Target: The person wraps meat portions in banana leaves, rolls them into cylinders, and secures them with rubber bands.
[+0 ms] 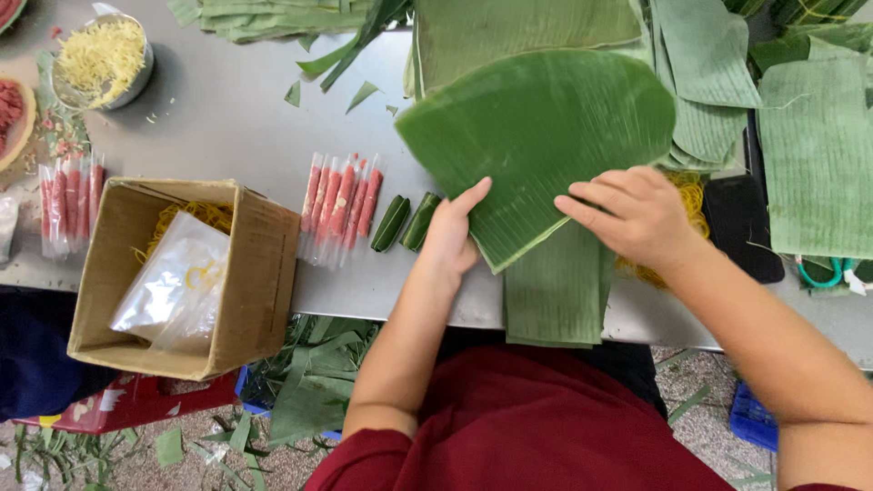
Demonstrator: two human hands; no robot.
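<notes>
A large fan-shaped green banana leaf (536,136) lies on the grey table (227,118), tilted over a pile of longer leaf strips (556,291). My left hand (452,232) grips the leaf's lower left edge, thumb on top. My right hand (632,214) rests flat on the leaf's lower right part, fingers spread and pointing left. Two small rolled green leaf parcels (406,223) lie just left of my left hand. A row of red sausages in clear wrappers (341,205) lies beside them.
A cardboard box (182,273) with yellow rubber bands and a plastic bag sits at the left edge. A metal bowl of yellow shreds (102,59) stands far left. Leaf stacks (809,155) fill the right and back. Yellow rubber bands (687,195) and a black tray (741,227) sit beyond my right hand.
</notes>
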